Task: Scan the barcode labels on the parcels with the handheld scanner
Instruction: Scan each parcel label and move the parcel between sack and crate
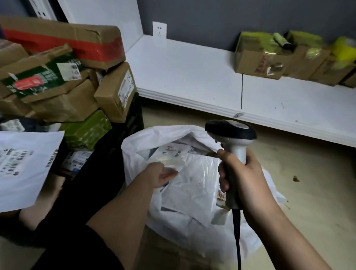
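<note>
Several cardboard parcels (60, 70) sit heaped at my far left, one banded in red tape (65, 43), another printed green with a white label (69, 71) on its face. Below them lies a green-wrapped packet (86, 129), and nearest me on that side a white mailer (20, 165) shows rows of barcodes across its top.

My left hand (159, 174) reaches into the mouth of a big white plastic sack (191, 185) on the floor. Its fingers are fairly straight and relaxed, palm turned up, touching a clear-wrapped parcel (172, 161) inside the sack; I cannot tell whether they actually pinch it. More labelled packets (178, 150) lie deeper in the sack, their print too blurred to read.

My right hand (244, 177) is wrapped firmly round the pale grip of the handheld scanner (231, 136), fingers curled in front and thumb behind. The scanner's dark head sits above my fist, over the sack's far rim, facing to the left. Its black cable (237, 248) drops from the butt of the handle, down past my wrist.

Beyond the sack runs a low white shelf (195, 79) against a grey wall. On its right end stands a row of brown boxes (260, 63) taped in yellow-green, with a yellow tape roll (347, 49) on top, well apart from my hands.
</note>
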The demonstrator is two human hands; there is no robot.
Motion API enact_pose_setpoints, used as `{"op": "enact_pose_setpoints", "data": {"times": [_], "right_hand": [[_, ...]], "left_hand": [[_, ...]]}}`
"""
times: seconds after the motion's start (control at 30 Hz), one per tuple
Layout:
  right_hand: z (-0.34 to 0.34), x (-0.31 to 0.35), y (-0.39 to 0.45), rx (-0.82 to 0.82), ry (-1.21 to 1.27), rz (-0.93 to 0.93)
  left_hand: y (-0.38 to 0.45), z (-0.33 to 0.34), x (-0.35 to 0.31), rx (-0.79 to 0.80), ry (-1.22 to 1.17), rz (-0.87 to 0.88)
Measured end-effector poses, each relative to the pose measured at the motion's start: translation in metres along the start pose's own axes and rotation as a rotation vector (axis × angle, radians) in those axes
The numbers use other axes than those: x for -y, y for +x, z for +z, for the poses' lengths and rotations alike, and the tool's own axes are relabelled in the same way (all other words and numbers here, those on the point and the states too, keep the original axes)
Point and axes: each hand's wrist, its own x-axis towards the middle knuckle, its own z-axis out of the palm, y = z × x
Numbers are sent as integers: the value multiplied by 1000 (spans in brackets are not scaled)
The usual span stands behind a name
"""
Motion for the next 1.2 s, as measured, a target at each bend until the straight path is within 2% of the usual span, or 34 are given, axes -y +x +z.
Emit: {"op": "enact_pose_setpoints", "data": {"times": [0.1, 0.23, 0.37, 0.5, 0.57, 0.63, 0.7, 0.77, 0.87, 0.93, 1.07, 1.2], "right_hand": [[5, 1, -2, -1, -13, -6], [12, 7, -14, 7, -18, -24], [33, 20, -28, 68, 8, -36], [72, 34, -49, 162, 5, -72], [96, 38, -60, 221, 2, -87], [119, 39, -70, 276, -8, -99], [142, 40, -79, 326, -18, -107], [163, 40, -87, 373, -17, -105], [188, 38, -95, 420, -28, -97], [203, 35, -98, 440, -31, -95], [220, 31, -99, 466, -36, -95], [225, 28, -96, 473, -33, -79]], "left_hand": [[-16, -5, -3, 88, 245, -144], [-43, -26, -14, 124, 633, -100], [-94, -57, -40, -37, 961, 205], [-161, -119, -85, -221, 1310, 734], [-197, -156, -103, -325, 1465, 865], [-220, -190, -117, -420, 1530, 897], [-237, -226, -127, -595, 1553, 856], [-246, -259, -133, -777, 1564, 723], [-249, -301, -139, -917, 1486, 491], [-244, -322, -143, -909, 1361, 411], [-227, -349, -157, -857, 999, 443], [-221, -355, -161, -820, 790, 452]]}}
